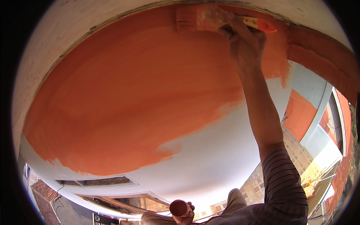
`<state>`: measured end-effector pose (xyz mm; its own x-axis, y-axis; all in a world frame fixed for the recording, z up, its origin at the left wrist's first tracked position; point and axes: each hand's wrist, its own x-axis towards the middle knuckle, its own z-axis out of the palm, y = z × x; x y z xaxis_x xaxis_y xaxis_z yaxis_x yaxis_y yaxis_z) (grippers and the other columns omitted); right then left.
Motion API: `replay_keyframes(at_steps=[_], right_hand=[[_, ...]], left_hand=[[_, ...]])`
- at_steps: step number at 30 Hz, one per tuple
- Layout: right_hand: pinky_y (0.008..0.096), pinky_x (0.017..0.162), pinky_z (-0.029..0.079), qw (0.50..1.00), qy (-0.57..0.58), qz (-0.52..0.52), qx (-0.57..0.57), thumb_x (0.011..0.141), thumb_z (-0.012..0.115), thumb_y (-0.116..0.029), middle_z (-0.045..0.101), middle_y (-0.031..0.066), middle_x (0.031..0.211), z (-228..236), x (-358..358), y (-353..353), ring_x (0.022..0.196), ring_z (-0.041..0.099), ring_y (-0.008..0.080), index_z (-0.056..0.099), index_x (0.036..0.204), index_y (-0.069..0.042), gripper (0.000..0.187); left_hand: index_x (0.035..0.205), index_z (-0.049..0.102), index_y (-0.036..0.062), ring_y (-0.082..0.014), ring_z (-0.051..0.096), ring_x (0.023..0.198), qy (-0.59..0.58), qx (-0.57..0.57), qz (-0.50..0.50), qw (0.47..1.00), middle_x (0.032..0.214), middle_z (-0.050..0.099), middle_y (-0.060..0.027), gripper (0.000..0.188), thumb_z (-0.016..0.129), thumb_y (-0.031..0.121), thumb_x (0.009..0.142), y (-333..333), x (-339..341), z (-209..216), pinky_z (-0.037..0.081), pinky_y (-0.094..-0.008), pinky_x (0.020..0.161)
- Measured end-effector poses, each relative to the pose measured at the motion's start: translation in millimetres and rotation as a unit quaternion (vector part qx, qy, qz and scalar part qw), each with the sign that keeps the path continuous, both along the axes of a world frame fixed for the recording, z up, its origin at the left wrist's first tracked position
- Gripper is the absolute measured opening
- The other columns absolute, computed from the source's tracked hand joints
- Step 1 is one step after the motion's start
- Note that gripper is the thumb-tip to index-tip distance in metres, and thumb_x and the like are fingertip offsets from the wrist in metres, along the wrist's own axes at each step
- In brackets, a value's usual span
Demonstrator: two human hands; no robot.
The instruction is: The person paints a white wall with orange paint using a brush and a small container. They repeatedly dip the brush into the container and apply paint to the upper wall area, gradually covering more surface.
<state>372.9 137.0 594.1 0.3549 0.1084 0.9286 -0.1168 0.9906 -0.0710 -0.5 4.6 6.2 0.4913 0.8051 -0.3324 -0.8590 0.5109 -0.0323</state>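
Raised high on my outstretched arm, my right hand [245, 47] is closed round the handle of a wide paintbrush [212, 18]. Its orange-coated bristles point left and lie against the orange-painted wall [123, 86], just under the wall's upper edge. The handle's end is red-orange and sticks out to the right of my fingers. Low down near my lap, my left hand [187, 215] grips a small round paint cup [179, 208], reddish-brown inside. How much paint it holds I cannot tell. White wall [217, 138] shows below the ragged lower border of the orange.
A pale ledge [75, 26] curves along the wall's top. At the right, an orange-coated beam [322, 52] meets it, with an orange patch [300, 114] on the wall below. Window openings [123, 202] lie at lower left. Patterned floor tiles [258, 183] show at lower right.
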Motion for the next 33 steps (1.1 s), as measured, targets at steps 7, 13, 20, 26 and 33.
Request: replay_keyframes(at_steps=[7, 13, 20, 26, 33], right_hand=[[0.0381, 0.076, 0.067, 0.999, 0.003, -0.037, 0.014, 0.094, 0.073, -0.001, 0.074, 0.0122, 0.108, 9, -5, 6, 0.096, 0.074, 0.0220, 0.071, 0.112, 0.004, 0.018], [0.0386, 0.076, 0.068, 0.997, 0.006, -0.066, 0.034, 0.091, 0.076, -0.002, 0.073, 0.0121, 0.107, 9, -5, 4, 0.095, 0.074, 0.0224, 0.069, 0.114, 0.004, 0.024], [0.0396, 0.077, 0.068, 0.995, 0.009, -0.093, 0.038, 0.090, 0.075, 0.000, 0.073, 0.0118, 0.108, 9, 4, 0, 0.096, 0.074, 0.0226, 0.068, 0.116, 0.003, 0.027], [0.0393, 0.077, 0.067, 0.994, 0.020, -0.101, 0.043, 0.090, 0.075, 0.001, 0.073, 0.0116, 0.108, 8, 20, 2, 0.096, 0.074, 0.0227, 0.069, 0.113, 0.004, 0.024], [0.0391, 0.076, 0.067, 0.992, 0.023, -0.114, 0.043, 0.090, 0.075, 0.001, 0.073, 0.0114, 0.105, 7, 37, 0, 0.094, 0.074, 0.0215, 0.071, 0.110, 0.004, 0.021]], left_hand=[[0.113, 0.071, 0.0074, -0.0326, 0.062, 0.110, -0.023, 0.047, -0.053, 0.997, 0.110, 0.068, -0.0153, 0.052, 0.064, 0.053, 0.091, 4, -7, -16, 0.060, -0.0458, 0.083], [0.114, 0.071, 0.0065, -0.0341, 0.061, 0.110, -0.025, 0.017, -0.034, 0.999, 0.111, 0.067, -0.0172, 0.055, 0.063, 0.056, 0.091, 7, -7, -20, 0.060, -0.0460, 0.082], [0.108, 0.071, 0.0079, -0.0310, 0.063, 0.102, 0.043, 0.047, -0.004, 0.998, 0.098, 0.070, -0.0105, 0.047, 0.062, 0.052, 0.093, 1, 3, 6, 0.056, -0.0449, 0.090], [0.104, 0.072, 0.0087, -0.0298, 0.065, 0.102, 0.029, -0.015, 0.023, 0.999, 0.094, 0.072, -0.0063, 0.038, 0.064, 0.045, 0.094, 4, 7, 12, 0.054, -0.0450, 0.094], [0.101, 0.072, 0.0099, -0.0294, 0.065, 0.102, 0.038, -0.017, -0.006, 0.999, 0.095, 0.073, -0.0045, 0.036, 0.064, 0.044, 0.094, 3, 8, 21, 0.055, -0.0450, 0.093]])
